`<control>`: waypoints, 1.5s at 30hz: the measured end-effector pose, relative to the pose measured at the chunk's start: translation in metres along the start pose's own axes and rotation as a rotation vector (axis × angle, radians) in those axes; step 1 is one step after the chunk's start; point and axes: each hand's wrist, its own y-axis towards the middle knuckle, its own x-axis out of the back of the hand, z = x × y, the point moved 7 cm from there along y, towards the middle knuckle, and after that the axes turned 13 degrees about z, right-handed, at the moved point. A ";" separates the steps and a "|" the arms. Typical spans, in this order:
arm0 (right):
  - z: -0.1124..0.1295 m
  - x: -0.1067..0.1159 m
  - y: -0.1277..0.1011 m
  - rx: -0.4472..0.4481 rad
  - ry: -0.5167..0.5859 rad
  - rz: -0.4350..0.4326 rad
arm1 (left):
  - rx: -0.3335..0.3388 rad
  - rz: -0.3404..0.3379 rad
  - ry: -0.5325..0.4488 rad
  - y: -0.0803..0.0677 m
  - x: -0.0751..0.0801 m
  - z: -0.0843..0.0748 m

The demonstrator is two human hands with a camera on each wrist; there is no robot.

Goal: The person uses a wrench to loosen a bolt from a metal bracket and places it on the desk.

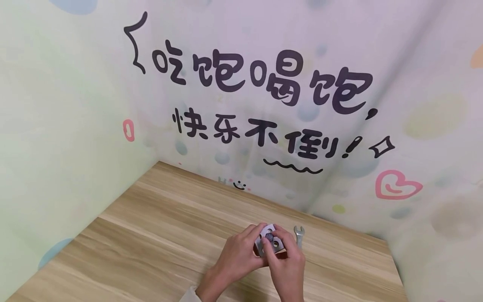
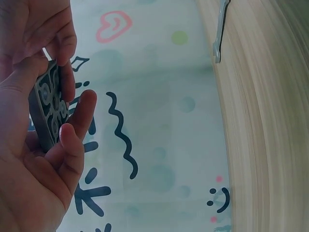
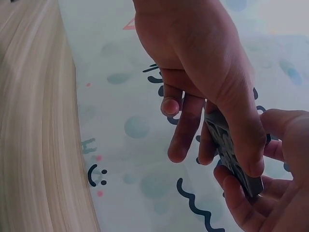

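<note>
A square grey metal block point(image 1: 265, 247) with round holes and a dark hex bolt head point(image 1: 269, 237) at its middle is held up between both hands over the table. My left hand point(image 1: 239, 256) grips it from the left side, and the grooved face of the block point(image 2: 50, 104) shows in the left wrist view. From the right, my right hand point(image 1: 287, 262) holds the block between thumb and fingers, thumb tip right at the bolt head. In the right wrist view, the right thumb point(image 3: 248, 150) hides part of the block.
An open-end wrench point(image 1: 299, 235) lies on the wood-grain table point(image 1: 158, 235), just beyond the right hand. Printed wall sheets point(image 1: 241, 100) with lettering and hearts rise along the table's back and sides.
</note>
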 end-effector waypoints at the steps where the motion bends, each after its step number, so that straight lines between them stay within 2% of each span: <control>1: 0.000 0.000 0.000 -0.001 0.003 0.004 | 0.001 0.002 -0.001 0.000 0.000 0.000; 9: -0.001 0.000 0.000 -0.031 0.011 0.028 | 0.007 0.004 -0.006 0.000 -0.001 0.001; 34: 0.000 0.001 0.000 0.051 0.000 0.049 | -0.015 -0.014 -0.006 0.000 -0.001 0.001; 45: 0.000 -0.001 0.001 0.014 0.008 0.090 | -0.011 -0.017 0.006 0.000 0.000 0.001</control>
